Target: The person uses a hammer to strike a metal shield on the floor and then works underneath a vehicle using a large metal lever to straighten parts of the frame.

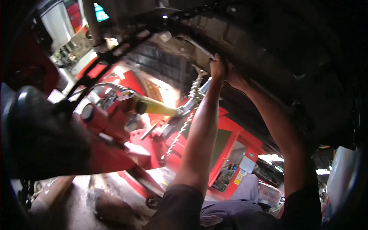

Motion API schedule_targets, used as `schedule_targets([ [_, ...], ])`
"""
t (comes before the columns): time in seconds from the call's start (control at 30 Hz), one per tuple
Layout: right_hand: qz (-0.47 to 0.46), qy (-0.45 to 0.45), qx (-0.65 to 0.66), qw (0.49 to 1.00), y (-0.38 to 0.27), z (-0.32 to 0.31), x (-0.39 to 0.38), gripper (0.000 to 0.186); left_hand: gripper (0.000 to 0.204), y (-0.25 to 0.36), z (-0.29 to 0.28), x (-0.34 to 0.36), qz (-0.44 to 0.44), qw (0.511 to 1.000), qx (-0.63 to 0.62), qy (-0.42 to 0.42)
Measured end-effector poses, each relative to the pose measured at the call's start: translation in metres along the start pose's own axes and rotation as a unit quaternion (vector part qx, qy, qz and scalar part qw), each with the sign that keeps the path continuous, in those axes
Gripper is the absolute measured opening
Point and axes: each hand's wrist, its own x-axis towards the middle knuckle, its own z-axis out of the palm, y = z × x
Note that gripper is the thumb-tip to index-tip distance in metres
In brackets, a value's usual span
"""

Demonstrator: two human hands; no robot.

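I look up at the dark, dirty underside of a vehicle [268, 46]. Both my arms are raised to it. My left hand [217, 69] has its fingers curled against the edge of a grimy metal part [184, 50]. My right hand [234, 78] sits just beside it, pressed to the same spot, fingers hidden in shadow. Whether either hand grips something small is not visible. Both forearms are bare, with dark sleeves at the lower edge.
A red hydraulic jack [115, 130] with a yellow handle [157, 107] stands at the left, and a metal chain [188, 119] hangs over it. A dark rounded part [42, 138] is close at far left. Red cabinets [234, 134] and a person's grey-clad legs [245, 191] lie beyond.
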Motion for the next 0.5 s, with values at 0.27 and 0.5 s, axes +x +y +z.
schedule_targets([
  [0.27,0.049,0.031,-0.027,0.998,-0.078,-0.011,-0.031,0.049,0.063,0.039,-0.001,-0.048,0.057,0.996,0.055,0.033],
  [0.5,-0.173,-0.036,-0.139,0.974,-0.059,-0.034,-0.033,0.039,0.057,0.039,0.034,-0.098,0.160,0.966,-0.021,0.201],
])
